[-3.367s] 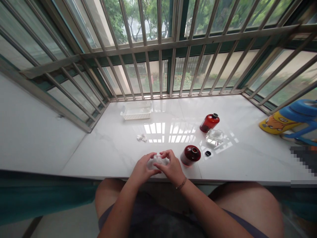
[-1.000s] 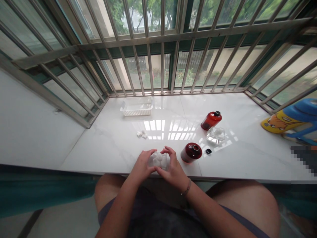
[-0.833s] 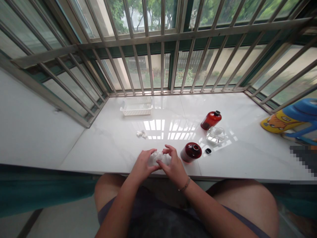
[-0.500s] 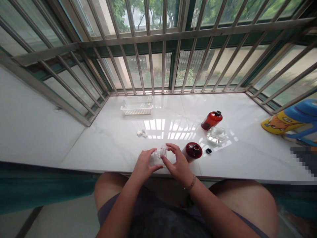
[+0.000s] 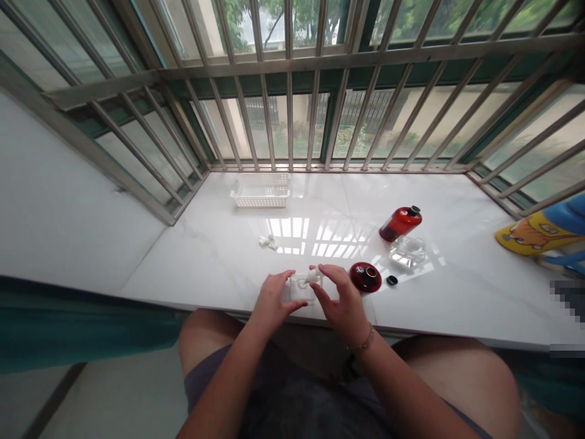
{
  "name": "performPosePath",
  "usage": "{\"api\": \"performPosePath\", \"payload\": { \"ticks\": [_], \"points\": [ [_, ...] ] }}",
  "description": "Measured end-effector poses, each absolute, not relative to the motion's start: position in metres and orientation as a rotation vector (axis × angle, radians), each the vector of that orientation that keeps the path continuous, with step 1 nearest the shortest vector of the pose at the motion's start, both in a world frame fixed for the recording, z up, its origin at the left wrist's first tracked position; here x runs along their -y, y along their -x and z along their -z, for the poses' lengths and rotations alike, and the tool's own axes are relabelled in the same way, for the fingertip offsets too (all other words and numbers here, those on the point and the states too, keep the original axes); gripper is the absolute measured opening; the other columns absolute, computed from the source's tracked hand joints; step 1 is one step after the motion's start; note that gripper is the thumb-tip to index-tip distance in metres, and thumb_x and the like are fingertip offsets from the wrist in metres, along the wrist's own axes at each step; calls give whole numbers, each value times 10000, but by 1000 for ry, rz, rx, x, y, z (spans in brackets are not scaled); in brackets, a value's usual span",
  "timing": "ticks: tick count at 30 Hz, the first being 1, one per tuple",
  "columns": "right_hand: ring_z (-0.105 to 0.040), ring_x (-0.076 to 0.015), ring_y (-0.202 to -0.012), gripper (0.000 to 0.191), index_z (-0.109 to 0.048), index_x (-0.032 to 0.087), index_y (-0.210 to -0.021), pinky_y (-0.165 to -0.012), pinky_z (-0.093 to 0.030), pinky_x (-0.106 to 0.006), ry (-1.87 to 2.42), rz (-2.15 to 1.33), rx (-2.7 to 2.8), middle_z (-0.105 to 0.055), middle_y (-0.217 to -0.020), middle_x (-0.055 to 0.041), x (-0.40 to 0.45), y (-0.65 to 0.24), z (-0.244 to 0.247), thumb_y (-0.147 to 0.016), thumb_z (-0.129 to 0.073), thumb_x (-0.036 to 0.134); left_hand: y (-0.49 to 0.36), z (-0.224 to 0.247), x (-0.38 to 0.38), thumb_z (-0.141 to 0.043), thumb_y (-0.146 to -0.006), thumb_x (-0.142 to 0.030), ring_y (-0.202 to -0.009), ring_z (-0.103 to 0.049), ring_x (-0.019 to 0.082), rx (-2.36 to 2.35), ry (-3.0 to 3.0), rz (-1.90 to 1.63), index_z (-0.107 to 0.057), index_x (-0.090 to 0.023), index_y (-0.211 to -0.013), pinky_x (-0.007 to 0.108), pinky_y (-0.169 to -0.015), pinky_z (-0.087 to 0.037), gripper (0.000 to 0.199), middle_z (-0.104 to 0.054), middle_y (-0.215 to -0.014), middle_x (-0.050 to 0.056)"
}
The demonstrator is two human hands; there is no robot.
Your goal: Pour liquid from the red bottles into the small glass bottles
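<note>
A small clear container [image 5: 299, 289] stands near the front edge of the white counter, its left side gripped by my left hand [image 5: 273, 299]. Between the thumb and fingers of my right hand [image 5: 339, 299] is a small whitish translucent piece [image 5: 313, 275], over the right part of the container. What exactly this piece is cannot be made out. Just right of my right hand stands a dark red bottle [image 5: 365, 277] with an uncapped neck. A black cap [image 5: 392, 280] lies beside that bottle.
Farther back are a red bottle with a black top [image 5: 401, 224], a clear faceted glass object [image 5: 407, 252] and a white perforated basket [image 5: 260, 191]. Crumpled white scraps [image 5: 268, 242] lie mid-counter. A blue and yellow bottle [image 5: 525, 233] is at the right, below barred windows.
The whole view has shifted, so the counter items appear farther right. My right hand has moved the whitish piece slightly right relative to the container; my left hand keeps its grip.
</note>
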State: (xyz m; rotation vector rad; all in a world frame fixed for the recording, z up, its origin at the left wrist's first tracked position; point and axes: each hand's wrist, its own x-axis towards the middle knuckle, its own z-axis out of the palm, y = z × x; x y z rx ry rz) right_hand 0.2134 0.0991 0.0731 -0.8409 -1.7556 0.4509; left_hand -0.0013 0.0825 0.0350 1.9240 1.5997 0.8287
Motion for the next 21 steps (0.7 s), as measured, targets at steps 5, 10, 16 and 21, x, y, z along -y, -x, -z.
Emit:
{"api": "performPosePath", "payload": {
  "ticks": [5,10,16,21],
  "points": [
    [-683,-282,-1195,631,-516,371,-1539,-1007,-596,-526,800,-407,1834,-735,-1319,-77,-98,-215,-78,-1006,-686,79,1,-35,-83,-1029,-721,-344,-1260,-677,357,-1596,-1935,-850,-589,-281,-1423,563,-1110,-546,831,-726,-1378,92],
    [-689,-289,-1203,646,-502,372,-1556,-1006,-614,-540,823,-384,1868,-739,-1323,-79,-98,-217,-81,-1005,-696,95,1,-33,-83,-1030,-718,-351,-1234,-689,347,-1591,-1949,-874,-592,-285,-1422,560,-1119,-543,832,-731,-1371,89],
    [-691,-283,-1206,683,-481,381,-1570,-1014,-608,-540,815,-354,1859,-735,-1341,-77,-97,-218,-84,-999,-692,71,0,-32,-82,-1030,-717,-346,-1260,-683,350,-1614,-1946,-859,-585,-283,-1429,552,-1099,-558,842,-727,-1389,87],
    [-692,-278,-1206,717,-458,399,-1572,-1011,-606,-536,791,-389,1798,-727,-1345,-76,-96,-220,-89,-989,-694,55,0,-33,-82,-1027,-721,-341,-1268,-682,353,-1619,-1949,-848,-587,-278,-1427,549,-1094,-561,834,-726,-1393,89]
  ]
}}
